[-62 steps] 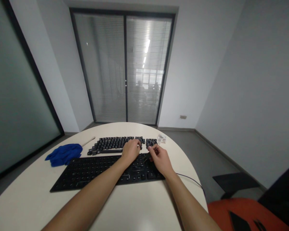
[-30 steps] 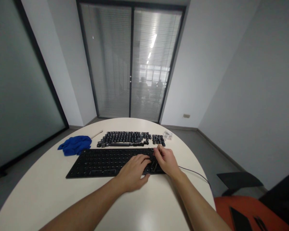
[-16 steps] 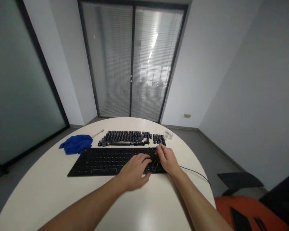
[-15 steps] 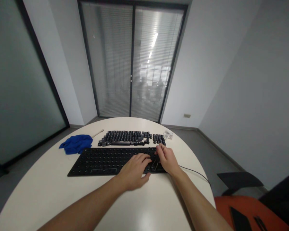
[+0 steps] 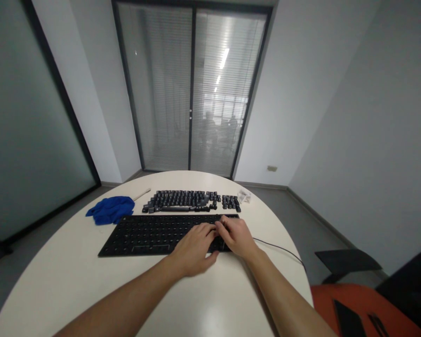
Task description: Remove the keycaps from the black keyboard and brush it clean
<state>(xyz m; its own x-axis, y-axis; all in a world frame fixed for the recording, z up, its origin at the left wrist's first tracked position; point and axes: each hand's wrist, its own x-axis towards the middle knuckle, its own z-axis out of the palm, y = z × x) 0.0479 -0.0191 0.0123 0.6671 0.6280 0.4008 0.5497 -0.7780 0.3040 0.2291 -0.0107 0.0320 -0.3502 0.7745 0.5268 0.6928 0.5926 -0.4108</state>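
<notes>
A black keyboard (image 5: 145,234) with its keycaps off lies on the table before me. My left hand (image 5: 196,248) rests palm down over its right part, fingers spread and slightly bent, thumb at the front edge. Beside it, over the number-pad end, my right hand (image 5: 235,236) is closed with the fingertips pressed together near the left fingertips. A thin wire keycap puller showed under the right hand a moment ago; the fingers now hide it. Behind the keyboard the loose dark keycaps (image 5: 180,199) sit in keyboard-like rows.
A crumpled blue cloth (image 5: 112,209) and a thin pale stick-like brush (image 5: 142,194) lie at the left on the round white table (image 5: 73,276). A small clear plastic bag (image 5: 244,196) is at the back right. The cable (image 5: 282,249) runs off rightward, towards an orange chair (image 5: 326,309).
My right hand has shifted left and slightly down, closer to my left hand, covering the wire puller. My left hand has stayed nearly still.
</notes>
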